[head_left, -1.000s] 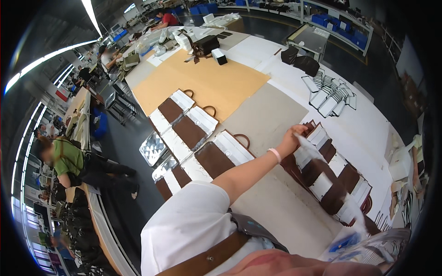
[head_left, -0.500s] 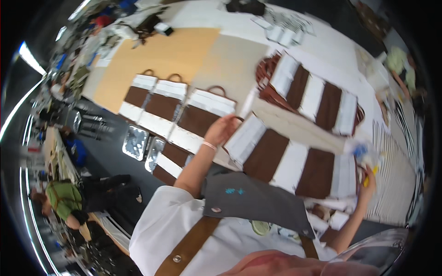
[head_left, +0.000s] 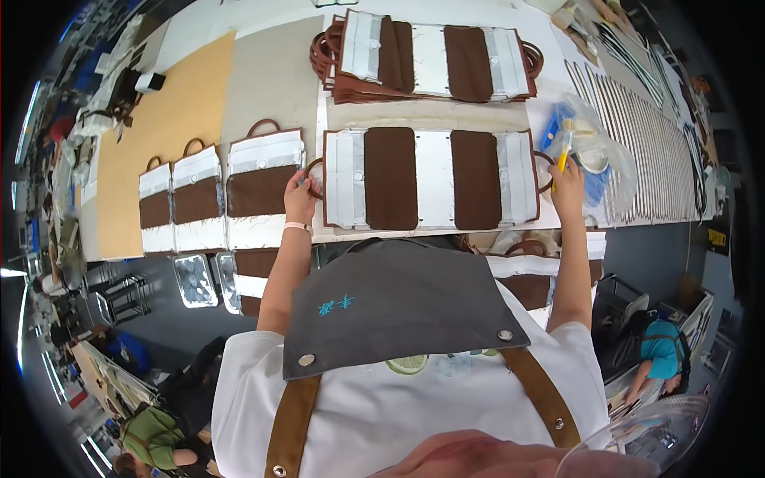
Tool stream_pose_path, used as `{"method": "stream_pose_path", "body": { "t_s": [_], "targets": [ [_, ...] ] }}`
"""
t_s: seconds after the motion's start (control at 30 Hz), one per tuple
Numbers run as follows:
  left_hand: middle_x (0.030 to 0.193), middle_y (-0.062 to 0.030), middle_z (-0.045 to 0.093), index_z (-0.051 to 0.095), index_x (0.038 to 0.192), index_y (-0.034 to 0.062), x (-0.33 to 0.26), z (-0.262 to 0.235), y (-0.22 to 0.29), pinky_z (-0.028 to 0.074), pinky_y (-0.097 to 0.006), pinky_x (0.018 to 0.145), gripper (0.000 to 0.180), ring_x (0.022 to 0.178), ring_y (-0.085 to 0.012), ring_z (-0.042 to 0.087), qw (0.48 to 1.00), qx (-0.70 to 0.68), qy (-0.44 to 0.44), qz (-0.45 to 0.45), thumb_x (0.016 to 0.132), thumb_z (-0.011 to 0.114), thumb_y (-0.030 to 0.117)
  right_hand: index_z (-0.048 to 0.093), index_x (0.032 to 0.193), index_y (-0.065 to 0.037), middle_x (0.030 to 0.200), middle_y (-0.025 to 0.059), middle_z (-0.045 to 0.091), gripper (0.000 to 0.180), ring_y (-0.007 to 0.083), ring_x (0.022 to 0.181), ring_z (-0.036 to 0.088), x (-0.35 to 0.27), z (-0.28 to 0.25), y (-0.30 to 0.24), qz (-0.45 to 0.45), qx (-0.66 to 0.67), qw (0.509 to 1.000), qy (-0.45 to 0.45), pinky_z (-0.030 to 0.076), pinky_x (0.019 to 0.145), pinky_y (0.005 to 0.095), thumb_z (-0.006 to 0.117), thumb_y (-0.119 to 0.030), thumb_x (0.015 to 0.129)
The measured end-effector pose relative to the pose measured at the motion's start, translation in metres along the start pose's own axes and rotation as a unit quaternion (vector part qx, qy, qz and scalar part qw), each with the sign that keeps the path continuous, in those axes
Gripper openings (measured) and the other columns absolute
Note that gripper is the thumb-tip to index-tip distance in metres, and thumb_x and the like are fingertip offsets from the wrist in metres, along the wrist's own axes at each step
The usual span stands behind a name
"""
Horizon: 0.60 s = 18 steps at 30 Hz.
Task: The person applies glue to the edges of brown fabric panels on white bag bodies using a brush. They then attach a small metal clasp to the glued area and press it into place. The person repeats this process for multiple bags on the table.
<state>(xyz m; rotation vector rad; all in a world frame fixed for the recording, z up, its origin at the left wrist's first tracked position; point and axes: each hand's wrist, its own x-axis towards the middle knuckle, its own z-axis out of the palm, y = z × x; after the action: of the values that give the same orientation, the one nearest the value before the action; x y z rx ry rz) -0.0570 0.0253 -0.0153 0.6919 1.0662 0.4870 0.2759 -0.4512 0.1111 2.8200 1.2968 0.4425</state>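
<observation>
Flat at the table's near edge lies an opened-out bag panel [head_left: 434, 179], banded in brown cloth and white lining, with a brown loop handle at each end. My left hand [head_left: 300, 197] is closed on the left loop handle [head_left: 315, 177]. At the other end, my right hand [head_left: 567, 190] is closed around a yellow-handled brush [head_left: 563, 151], its bristle end up. The same hand's fingers meet the right loop handle [head_left: 544, 163]. Beyond the panel sits a stack of similar bag panels [head_left: 430, 60], their brown handles bunched at both ends.
Several bag pieces [head_left: 264, 179] hang over the table edge at left. A clear plastic bag [head_left: 612, 167] and a blue tray [head_left: 555, 127] lie beside my right hand. Rows of thin strips [head_left: 649, 147] cover the right side. Co-workers [head_left: 665, 350] are at both sides below.
The view has swung round, and the panel now appears level rather than slanting down to the right. It looks laid flat on the table. Both hands stay at its two handles.
</observation>
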Motion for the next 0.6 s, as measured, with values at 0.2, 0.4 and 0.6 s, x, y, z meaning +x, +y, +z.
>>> {"method": "stream_pose_path", "body": {
  "t_s": [0.2,0.4,0.6],
  "targets": [
    [0.097,-0.0068,0.056,0.042,0.125,0.007,0.006,0.01,0.0,0.048,-0.037,0.073,0.034,0.082,-0.0138,0.056,0.999,0.05,0.011,0.002,0.092,0.044,-0.001,0.061,0.094,-0.01,0.097,0.0162,0.063,0.022,0.035,0.113,0.05,0.009,0.012,0.003,0.002,-0.06,0.998,-0.027,0.037,0.093,0.0472,0.054,-0.005,0.074],
    [0.092,-0.0111,0.057,0.044,0.126,0.0009,0.014,0.009,-0.004,0.05,-0.03,0.064,0.039,0.076,-0.0164,0.059,0.986,0.162,-0.003,0.046,0.088,0.047,-0.004,0.06,0.096,-0.01,0.097,0.0158,0.063,0.024,0.0344,0.117,0.048,0.011,0.02,0.001,0.028,-0.085,0.996,-0.008,0.035,0.094,0.0487,0.054,-0.004,0.074],
    [0.085,-0.0124,0.061,0.049,0.117,-0.0033,0.006,0.007,0.007,0.053,-0.026,0.057,0.034,0.067,-0.0162,0.063,0.902,0.411,0.018,0.131,0.084,0.055,0.001,0.059,0.1,-0.009,0.102,0.0169,0.062,0.025,0.0349,0.12,0.045,0.013,0.013,-0.004,0.003,-0.07,0.996,-0.057,0.034,0.094,0.0498,0.053,-0.004,0.076]
  ]
}}
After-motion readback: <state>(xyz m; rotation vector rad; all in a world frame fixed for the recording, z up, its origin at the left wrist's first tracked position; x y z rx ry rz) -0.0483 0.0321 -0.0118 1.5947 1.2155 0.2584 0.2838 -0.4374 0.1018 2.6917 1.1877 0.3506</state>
